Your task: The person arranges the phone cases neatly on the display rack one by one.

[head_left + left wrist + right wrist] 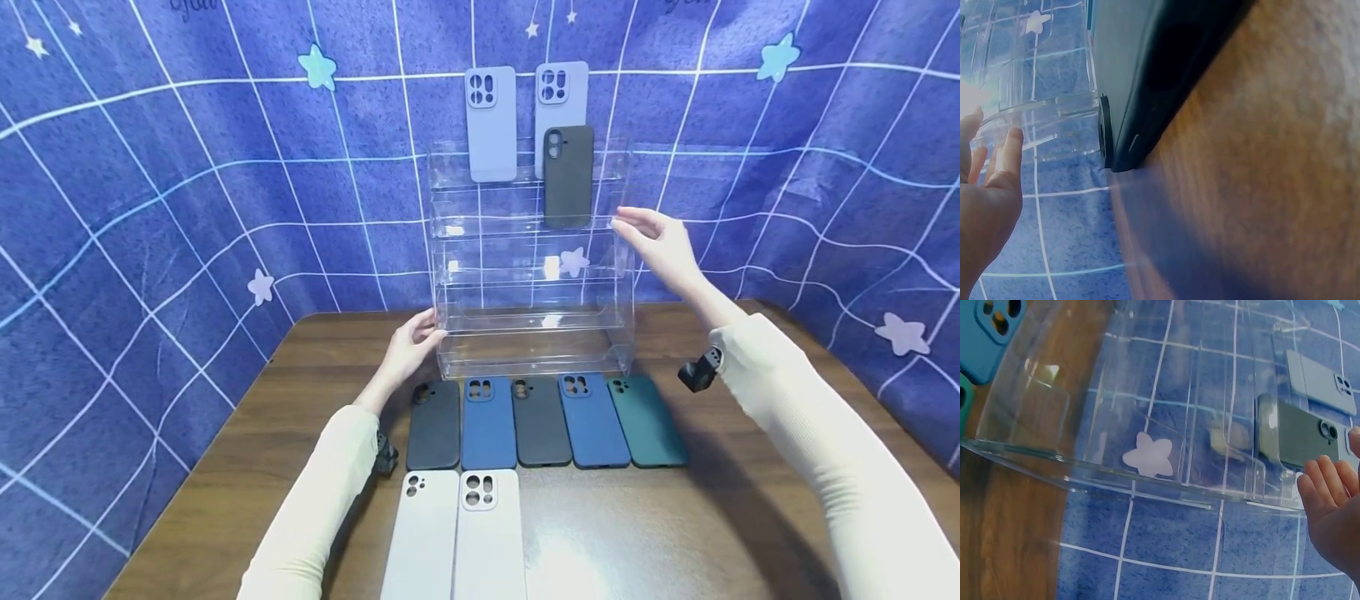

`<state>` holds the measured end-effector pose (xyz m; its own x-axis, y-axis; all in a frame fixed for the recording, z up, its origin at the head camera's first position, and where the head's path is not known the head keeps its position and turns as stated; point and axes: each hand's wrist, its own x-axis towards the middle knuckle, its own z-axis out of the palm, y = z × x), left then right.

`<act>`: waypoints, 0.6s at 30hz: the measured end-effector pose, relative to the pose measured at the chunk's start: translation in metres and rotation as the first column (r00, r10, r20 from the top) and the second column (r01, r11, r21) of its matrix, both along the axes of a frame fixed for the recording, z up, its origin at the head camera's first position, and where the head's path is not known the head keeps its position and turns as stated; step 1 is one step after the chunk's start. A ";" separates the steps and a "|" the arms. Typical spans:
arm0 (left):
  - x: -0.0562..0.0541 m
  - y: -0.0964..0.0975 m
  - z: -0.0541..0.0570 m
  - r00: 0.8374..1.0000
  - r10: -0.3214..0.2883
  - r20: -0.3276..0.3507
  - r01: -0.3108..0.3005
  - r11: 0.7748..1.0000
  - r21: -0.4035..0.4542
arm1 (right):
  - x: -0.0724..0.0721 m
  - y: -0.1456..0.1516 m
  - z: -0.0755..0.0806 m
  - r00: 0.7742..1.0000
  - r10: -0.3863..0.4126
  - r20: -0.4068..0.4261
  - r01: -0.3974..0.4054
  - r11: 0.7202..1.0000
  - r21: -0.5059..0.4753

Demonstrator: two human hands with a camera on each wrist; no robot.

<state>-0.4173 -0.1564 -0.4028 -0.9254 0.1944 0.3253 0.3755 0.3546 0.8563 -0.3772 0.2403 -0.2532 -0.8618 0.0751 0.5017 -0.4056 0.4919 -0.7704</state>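
A clear tiered display rack (528, 367) stands upright on the table. My left hand (405, 348) holds its lower left side, thumb toward the front; in the left wrist view this hand (991, 194) lies against the clear plastic. My right hand (663, 246) is at the rack's upper right edge, fingers fairly straight and holding nothing; the right wrist view shows the hand (1335, 512) beside a black phone case (1297, 434). That black case (568, 179) leans on the second tier, partly covering a lavender phone case (562, 83). Another lavender case (492, 125) stands on the top tier.
In front of the rack lies a row of phone cases: black (433, 429), blue (489, 429), black (542, 429), blue (596, 425) and green (648, 425). Two white cases (420, 542) lie nearer. A blue patterned cloth (187, 167) hangs behind the wooden table (300, 375).
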 end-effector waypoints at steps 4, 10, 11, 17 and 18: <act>0.001 0.001 0.000 1.000 -0.001 0.006 0.001 1.000 -0.001 | 0.008 -0.003 -0.005 1.000 0.014 0.004 -0.014 0.999 0.042; 0.002 0.000 0.000 1.000 0.000 0.022 0.000 1.000 0.011 | 0.020 -0.010 -0.015 0.997 0.071 0.024 -0.072 0.994 0.085; 0.003 0.000 0.000 1.000 -0.001 0.024 0.001 1.000 0.011 | 0.022 -0.012 -0.017 0.996 0.082 0.033 -0.085 0.992 0.091; 0.004 0.001 0.001 1.000 0.005 0.025 -0.005 1.000 0.002 | 0.033 -0.020 -0.027 0.986 0.148 0.079 -0.155 0.983 0.102; 0.004 0.001 0.001 1.000 0.007 0.026 -0.007 1.000 0.001 | 0.035 -0.022 -0.028 0.984 0.156 0.083 -0.164 0.982 0.098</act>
